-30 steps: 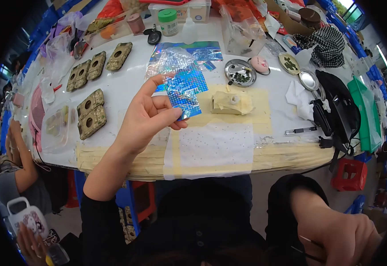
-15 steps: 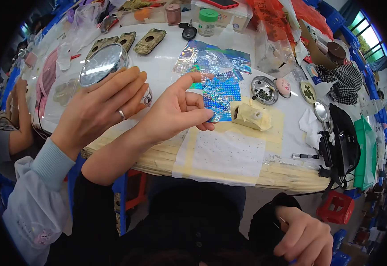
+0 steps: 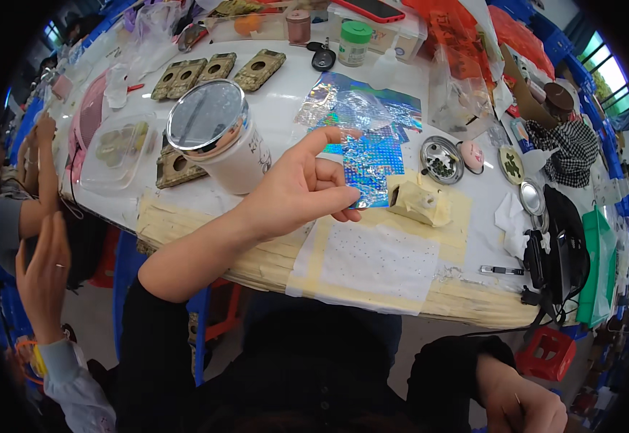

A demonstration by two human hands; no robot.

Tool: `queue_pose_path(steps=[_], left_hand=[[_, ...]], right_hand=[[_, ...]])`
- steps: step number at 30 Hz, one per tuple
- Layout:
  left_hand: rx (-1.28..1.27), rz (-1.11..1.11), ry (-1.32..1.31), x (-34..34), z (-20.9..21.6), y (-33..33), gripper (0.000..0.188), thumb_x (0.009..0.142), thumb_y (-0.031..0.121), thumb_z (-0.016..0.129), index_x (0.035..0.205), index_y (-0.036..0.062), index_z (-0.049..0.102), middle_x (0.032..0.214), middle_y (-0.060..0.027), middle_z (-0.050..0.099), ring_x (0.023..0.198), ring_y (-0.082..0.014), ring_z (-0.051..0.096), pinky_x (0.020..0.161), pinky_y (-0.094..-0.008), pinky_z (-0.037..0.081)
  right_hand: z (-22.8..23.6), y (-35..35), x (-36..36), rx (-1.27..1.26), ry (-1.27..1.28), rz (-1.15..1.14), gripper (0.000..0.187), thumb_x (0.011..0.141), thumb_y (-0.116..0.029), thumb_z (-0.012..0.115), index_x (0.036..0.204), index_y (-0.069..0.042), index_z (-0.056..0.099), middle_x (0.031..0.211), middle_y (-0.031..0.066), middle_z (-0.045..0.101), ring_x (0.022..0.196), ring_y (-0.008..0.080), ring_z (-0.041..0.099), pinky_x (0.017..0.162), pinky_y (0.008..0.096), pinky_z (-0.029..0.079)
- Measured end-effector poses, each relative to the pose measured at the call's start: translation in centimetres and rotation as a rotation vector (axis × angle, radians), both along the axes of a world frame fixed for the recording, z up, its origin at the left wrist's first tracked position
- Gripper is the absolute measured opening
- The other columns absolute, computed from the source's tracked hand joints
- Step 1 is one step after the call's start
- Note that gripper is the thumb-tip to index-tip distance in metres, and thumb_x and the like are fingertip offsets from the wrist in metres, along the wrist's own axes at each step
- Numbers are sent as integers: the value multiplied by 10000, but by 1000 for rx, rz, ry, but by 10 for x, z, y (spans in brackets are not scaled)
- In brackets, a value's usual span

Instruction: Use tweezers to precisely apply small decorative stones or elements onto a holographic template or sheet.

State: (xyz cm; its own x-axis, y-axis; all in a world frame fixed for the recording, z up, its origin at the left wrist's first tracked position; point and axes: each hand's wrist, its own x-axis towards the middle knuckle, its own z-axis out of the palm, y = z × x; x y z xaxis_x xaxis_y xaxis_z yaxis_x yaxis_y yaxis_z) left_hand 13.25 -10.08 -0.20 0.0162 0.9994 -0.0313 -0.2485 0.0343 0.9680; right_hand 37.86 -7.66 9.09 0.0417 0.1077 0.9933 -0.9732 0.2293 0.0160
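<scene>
My left hand [image 3: 307, 180] reaches over the table from a black sleeve. Its thumb and index finger are apart, with the other fingers curled. The fingertips overlap the edge of a blue holographic sheet [image 3: 374, 162]; I see no firm grip on it. Low at the right, off the table, my right hand [image 3: 522, 404] is closed with curled fingers. A thin light sliver shows by them, too small to name. Just right of the sheet, a block wrapped in yellowish tape [image 3: 421, 202] sits on a taped white cloth [image 3: 365, 256] with small dark specks.
A white jar with a shiny lid [image 3: 210, 119] stands beyond my left forearm. A co-worker's hand [image 3: 44, 278] hangs at the left. Camouflage-patterned pieces [image 3: 259, 70], a round metal dish [image 3: 442, 160], a green-lidded jar [image 3: 354, 43] and a black bag [image 3: 563, 245] surround the work area.
The co-worker's hand has left the jar's lid and moved down to the left, uncovering the jar. The view has shifted slightly. My left hand keeps its pose; my right hand has moved slightly lower.
</scene>
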Motion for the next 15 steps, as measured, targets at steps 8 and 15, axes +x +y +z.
queue_pose_path(steps=[8,15], left_hand=[[47,-26,19,4,-3,10,593,861,15,599,1364,29,287,803,-83,631,768,-141,656,713,-288,555],[-6,18,6,0,1,3,599,862,4,590,1369,30,273,785,-82,632,765,-146,660,728,-285,553]], right_hand=[[-31,47,9,84,-774,-561,442,951,-375,501,749,-8,644,612,62,561,515,194,565,520,344,527],[-45,73,-35,306,-1081,-763,263,774,-229,741,886,1,681,747,128,658,657,262,656,572,320,526]])
